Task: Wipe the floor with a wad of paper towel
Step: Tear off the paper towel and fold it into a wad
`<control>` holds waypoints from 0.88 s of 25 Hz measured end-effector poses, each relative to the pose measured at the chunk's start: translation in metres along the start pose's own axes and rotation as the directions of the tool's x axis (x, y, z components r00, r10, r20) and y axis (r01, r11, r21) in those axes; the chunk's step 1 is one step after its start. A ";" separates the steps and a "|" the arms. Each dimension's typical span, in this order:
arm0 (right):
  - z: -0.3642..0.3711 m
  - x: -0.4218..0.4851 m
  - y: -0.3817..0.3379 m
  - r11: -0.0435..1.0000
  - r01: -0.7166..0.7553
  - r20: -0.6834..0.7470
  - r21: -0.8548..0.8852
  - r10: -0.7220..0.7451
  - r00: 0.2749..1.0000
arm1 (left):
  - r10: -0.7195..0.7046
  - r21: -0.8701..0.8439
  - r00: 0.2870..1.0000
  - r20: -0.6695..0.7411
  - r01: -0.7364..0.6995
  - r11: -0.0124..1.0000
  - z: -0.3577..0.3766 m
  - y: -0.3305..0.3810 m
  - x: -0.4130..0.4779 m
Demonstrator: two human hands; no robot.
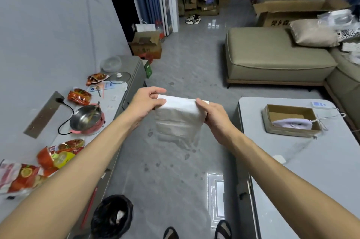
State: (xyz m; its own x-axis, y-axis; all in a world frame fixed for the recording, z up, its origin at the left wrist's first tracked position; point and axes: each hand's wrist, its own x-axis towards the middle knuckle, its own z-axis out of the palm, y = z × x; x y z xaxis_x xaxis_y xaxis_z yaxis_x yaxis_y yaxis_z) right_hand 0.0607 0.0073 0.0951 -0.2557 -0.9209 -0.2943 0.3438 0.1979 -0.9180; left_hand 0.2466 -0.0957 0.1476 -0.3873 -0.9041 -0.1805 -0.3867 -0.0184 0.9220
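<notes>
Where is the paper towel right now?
In the head view, the paper towel hangs mid-frame above the floor, its top corners pinched by the left hand and right hand.

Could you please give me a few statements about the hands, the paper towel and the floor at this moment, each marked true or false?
1. The left hand and the right hand both pinch the top edge of the paper towel. True.
2. The paper towel is already pressed flat on the floor. False: it hangs in the air between the hands, above the floor.
3. Dark spots mark the floor below the towel. True.
4. The black bin stands on the table at the right. False: it stands on the floor at the lower left.
</notes>
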 end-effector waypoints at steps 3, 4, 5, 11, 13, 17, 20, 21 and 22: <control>-0.002 0.008 -0.026 0.990 -0.050 -0.090 -0.134 0.038 0.995 | -0.067 -0.042 0.998 0.007 0.067 0.997 0.001 0.006 0.007; -0.003 0.009 -0.034 0.988 -0.072 -0.106 -0.134 0.058 0.993 | -0.094 -0.058 0.995 0.031 0.096 0.994 0.004 0.008 0.009; -0.004 0.011 -0.040 0.988 -0.094 -0.120 -0.121 0.079 0.990 | -0.115 -0.055 0.991 0.061 0.119 0.991 0.007 0.009 0.011; -0.028 0.016 -0.058 0.967 -0.077 -0.138 -0.242 0.044 0.989 | -0.076 -0.083 0.996 0.047 0.079 0.993 0.018 0.015 0.016; -0.034 0.016 -0.060 0.974 -0.064 -0.144 -0.219 0.032 0.989 | -0.046 -0.112 0.995 0.083 0.055 0.992 0.020 0.019 0.018; -0.039 0.016 -0.062 0.983 0.019 -0.149 -0.185 -0.047 0.988 | -0.111 -0.258 0.989 0.098 0.133 0.957 0.024 0.028 0.018; -0.040 0.018 -0.065 1.000 0.020 -0.080 -0.019 -0.021 0.997 | -0.085 -0.320 0.996 -0.030 0.071 0.945 0.025 0.033 0.019; -0.040 0.019 -0.067 0.998 -0.024 -0.053 0.063 0.028 0.998 | -0.062 -0.294 0.997 -0.045 0.046 0.955 0.026 0.035 0.019; -0.039 0.020 -0.068 0.990 -0.078 -0.036 0.115 0.083 0.996 | -0.039 -0.256 0.998 -0.041 0.027 0.966 0.027 0.036 0.019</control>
State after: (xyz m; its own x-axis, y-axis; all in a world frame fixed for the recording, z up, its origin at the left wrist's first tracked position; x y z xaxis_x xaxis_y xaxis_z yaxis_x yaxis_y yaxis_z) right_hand -0.0034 -0.0116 0.1408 -0.2591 -0.8886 -0.3785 0.4640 0.2292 -0.8557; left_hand 0.2029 -0.1021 0.1686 -0.3376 -0.9194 -0.2020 -0.1695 -0.1517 0.9738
